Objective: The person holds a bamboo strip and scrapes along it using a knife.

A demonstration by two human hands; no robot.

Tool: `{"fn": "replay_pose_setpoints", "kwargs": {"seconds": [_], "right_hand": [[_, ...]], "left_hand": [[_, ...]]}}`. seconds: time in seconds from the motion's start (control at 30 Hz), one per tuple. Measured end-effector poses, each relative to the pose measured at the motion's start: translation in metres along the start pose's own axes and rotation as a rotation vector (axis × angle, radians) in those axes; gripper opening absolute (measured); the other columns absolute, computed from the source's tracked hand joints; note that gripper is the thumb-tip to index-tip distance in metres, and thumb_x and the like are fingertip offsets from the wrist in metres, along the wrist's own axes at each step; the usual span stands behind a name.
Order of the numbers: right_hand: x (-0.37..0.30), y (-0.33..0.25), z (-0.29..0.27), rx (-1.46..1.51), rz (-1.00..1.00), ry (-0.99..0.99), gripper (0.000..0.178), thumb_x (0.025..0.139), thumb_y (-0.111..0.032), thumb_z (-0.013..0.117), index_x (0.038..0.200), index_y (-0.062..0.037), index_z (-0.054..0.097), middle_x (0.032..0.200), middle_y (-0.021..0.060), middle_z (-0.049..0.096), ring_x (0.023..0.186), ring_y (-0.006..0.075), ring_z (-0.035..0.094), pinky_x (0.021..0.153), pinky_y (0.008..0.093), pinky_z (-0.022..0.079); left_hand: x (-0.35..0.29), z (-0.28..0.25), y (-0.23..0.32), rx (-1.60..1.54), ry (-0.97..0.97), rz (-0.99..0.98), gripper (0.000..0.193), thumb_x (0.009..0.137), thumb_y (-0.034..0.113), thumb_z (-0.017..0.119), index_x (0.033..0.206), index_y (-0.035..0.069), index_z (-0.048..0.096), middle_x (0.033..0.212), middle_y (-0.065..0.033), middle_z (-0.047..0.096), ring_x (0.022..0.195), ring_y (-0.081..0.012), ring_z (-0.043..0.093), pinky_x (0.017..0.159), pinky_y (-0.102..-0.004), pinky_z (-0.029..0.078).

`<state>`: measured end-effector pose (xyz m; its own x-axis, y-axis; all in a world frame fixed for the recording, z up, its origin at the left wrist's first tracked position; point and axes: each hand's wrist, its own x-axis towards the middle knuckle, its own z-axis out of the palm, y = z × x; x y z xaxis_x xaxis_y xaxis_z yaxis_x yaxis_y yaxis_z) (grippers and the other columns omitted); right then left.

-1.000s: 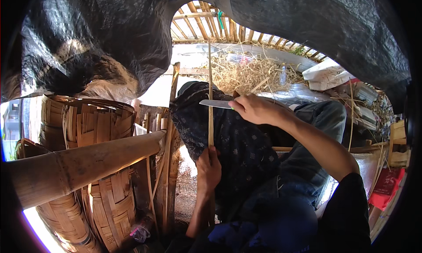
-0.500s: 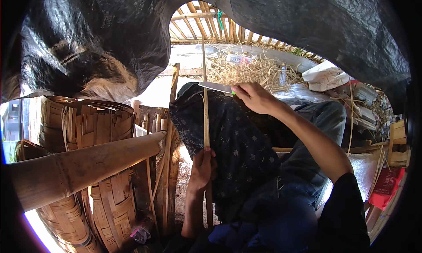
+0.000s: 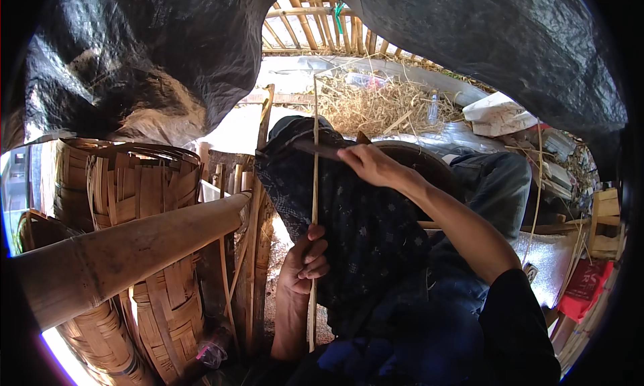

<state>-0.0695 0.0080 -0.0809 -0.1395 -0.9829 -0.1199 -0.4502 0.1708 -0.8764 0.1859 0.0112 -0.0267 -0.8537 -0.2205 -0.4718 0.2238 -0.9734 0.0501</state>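
My left hand [image 3: 305,258] is closed around a long thin bamboo strip [image 3: 315,193], which runs upright from near my body to the pile of shavings. In my right hand [image 3: 367,163] is a knife [image 3: 318,150], its blade lying across the strip well above my left hand. The blade looks dark and tilted here, and my fingers cover the handle. Beneath both hands, a dark patterned cloth [image 3: 365,228] is spread over my leg.
At the left, a thick bamboo pole [image 3: 127,245] juts in before tall woven bamboo baskets [image 3: 144,191]. Pale shavings [image 3: 376,107] lie beyond my knees, near a clear bottle [image 3: 433,109]. Black plastic sheeting [image 3: 483,43] hangs overhead. A red bag [image 3: 585,291] is at the right.
The knife has come nearer to me along the strip, and its blade has turned from bright to dark. My left hand has rolled, showing more of its curled fingers. A curl of shaving sticks up near the strip's far end.
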Motion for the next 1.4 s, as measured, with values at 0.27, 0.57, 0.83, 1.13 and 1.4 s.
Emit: {"fn": "replay_pose_setpoints", "kwargs": {"seconds": [0.27,0.57,0.83,1.13,1.4], "right_hand": [[-0.015,-0.007,-0.007,0.079,0.074,-0.188,0.038,0.096,-0.027,0.043,0.078,0.0043,0.053,0.056,0.0156,0.044,0.052,0.0221,0.041,0.054,0.0355,0.037],[-0.006,-0.004,0.005,0.051,-0.061,0.02,0.036,0.095,-0.025,0.046,0.079,0.0061,0.054,0.059,0.0197,0.046,0.051,0.0293,0.043,0.052,0.037,0.037],[-0.018,-0.014,-0.014,0.037,0.105,-0.393,0.043,0.096,-0.037,0.041,0.077,-0.0029,0.057,0.054,0.0028,0.043,0.05,0.0118,0.043,0.049,0.0292,0.036],[-0.005,-0.003,0.002,0.02,-0.101,0.139,0.037,0.095,-0.025,0.047,0.074,0.0048,0.054,0.058,0.0212,0.048,0.047,0.0276,0.045,0.049,0.04,0.035],[-0.013,0.001,-0.022,0.167,0.081,-0.203,0.044,0.097,-0.035,0.04,0.073,0.0001,0.051,0.052,0.0035,0.041,0.045,0.0128,0.041,0.047,0.0336,0.033]], "left_hand": [[0.002,0.0,-0.001,-0.047,-0.024,-0.005,0.022,0.1,0.027,0.029,0.087,0.016,0.043,0.051,0.0053,0.033,0.031,-0.0027,0.022,0.03,-0.0158,0.022],[0.006,-0.001,0.0,-0.102,-0.113,0.003,0.022,0.1,0.025,0.028,0.089,0.015,0.044,0.052,0.0045,0.034,0.031,-0.0029,0.024,0.03,-0.0153,0.023],[0.008,0.006,0.001,-0.014,-0.008,0.059,0.02,0.1,0.024,0.03,0.089,0.015,0.044,0.053,0.0056,0.033,0.032,-0.0021,0.022,0.031,-0.0151,0.022],[0.012,0.008,0.001,0.045,0.007,0.064,0.015,0.098,0.023,0.036,0.089,0.015,0.044,0.054,0.0059,0.032,0.033,-0.0024,0.019,0.031,-0.0157,0.019],[0.012,0.019,-0.006,0.12,0.082,0.04,0.014,0.097,0.023,0.038,0.088,0.016,0.045,0.054,0.0065,0.032,0.032,-0.0026,0.019,0.031,-0.0161,0.02]]}}
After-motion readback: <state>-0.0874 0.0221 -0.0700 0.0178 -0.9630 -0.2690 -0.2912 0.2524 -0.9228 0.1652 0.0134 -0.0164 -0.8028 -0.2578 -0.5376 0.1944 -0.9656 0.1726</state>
